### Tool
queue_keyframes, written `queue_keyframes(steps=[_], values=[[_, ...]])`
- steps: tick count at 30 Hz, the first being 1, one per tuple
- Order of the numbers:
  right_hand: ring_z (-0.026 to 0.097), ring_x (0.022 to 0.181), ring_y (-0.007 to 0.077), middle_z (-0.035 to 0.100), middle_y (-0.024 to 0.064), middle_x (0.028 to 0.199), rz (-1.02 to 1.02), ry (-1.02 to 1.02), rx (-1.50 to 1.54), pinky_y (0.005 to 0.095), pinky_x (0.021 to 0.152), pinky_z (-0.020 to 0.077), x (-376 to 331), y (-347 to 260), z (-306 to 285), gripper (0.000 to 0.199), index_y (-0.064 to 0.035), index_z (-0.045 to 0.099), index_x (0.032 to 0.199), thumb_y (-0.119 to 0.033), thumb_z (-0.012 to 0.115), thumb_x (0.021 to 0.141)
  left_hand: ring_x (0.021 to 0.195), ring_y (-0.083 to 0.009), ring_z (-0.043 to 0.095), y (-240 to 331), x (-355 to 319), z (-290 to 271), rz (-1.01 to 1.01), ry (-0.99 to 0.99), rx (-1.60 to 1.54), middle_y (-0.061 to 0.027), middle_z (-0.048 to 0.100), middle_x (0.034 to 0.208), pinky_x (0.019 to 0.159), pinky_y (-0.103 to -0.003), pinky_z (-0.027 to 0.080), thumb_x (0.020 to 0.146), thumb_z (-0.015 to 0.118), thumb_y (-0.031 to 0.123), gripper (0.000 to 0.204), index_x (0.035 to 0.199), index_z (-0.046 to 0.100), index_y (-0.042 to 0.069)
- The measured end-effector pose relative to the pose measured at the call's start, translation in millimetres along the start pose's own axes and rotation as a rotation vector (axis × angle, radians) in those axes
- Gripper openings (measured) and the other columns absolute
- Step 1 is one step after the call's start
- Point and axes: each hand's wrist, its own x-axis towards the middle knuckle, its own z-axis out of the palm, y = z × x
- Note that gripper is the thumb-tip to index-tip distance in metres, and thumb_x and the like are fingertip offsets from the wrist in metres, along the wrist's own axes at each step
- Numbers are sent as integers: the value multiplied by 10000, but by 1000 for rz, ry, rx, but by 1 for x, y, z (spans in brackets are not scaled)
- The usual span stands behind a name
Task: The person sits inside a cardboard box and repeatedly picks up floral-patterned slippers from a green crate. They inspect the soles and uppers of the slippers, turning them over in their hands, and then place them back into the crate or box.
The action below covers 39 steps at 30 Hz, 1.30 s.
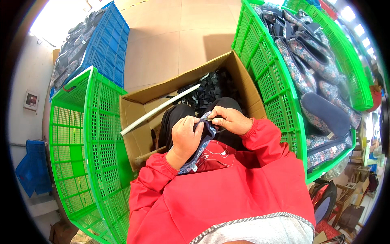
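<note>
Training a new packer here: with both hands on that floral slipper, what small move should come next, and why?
Probably set the floral slipper in the right green crate: left hand and right hand grip it, and similar slippers are stacked there.

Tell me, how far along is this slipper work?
Done, it seems: the green crate on the right already holds many flowered slippers. In hand: the left hand and right hand grip one slipper over the lap. Left: the cardboard box in front holds a heap of dark pieces, and the green crate on the left looks empty.
</note>
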Motion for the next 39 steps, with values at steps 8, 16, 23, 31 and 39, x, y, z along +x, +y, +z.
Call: queue_keyframes(steps=[8, 16, 23, 31, 39], values=[[478, 596, 68, 615, 23, 828, 176, 267, 598, 220, 517, 397, 5, 20, 15, 195, -70, 566, 1040, -256, 587, 985, 731, -322, 620, -4, 3, 3, 15, 4, 65, -120, 620, 767, 655, -396, 491, 729, 731, 33, 153, 790, 592, 30], [494, 744, 48, 568, 3, 973, 120, 520, 605, 203, 629, 421, 3, 5, 32, 433, -57, 505, 1194, -235, 740, 878, 679, -293, 592, -10, 14, -9, -31, 104, 121, -104, 602, 744, 634, -381, 471, 756, 728, 46, 151, 820, 591, 36], [593, 1082, 237, 556, 156, 1241, -60, 586, -19, 320, 956, 470, 24, -13, 53, 761, -24, 436, 1339, -223, 822, 713, 569, -218, 539, -2, 28, -12, -306, 109, -144, -66, 536, 633, 574, -341, 452, 748, 713, 8, 222, 914, 568, 38], [605, 1160, 250, 616, 174, 1232, -30, 812, 1, 324, 1004, 455, 45, -34, 64, 563, -5, 520, 1296, 82, 611, 747, 638, -15, 425, 9, 29, -23, -332, 70, -389, 48, 507, 753, 573, -185, 377, 809, 674, -57, 200, 935, 550, 37], [610, 1104, 291, 608, 175, 1170, -61, 855, -221, 335, 950, 480, 43, -14, 63, 500, -19, 564, 1270, 57, 626, 780, 925, -360, 578, 10, 47, -25, 87, 151, 274, -170, 606, 1003, 842, -435, 472, 674, 619, -58, 412, 1079, 585, 8]])
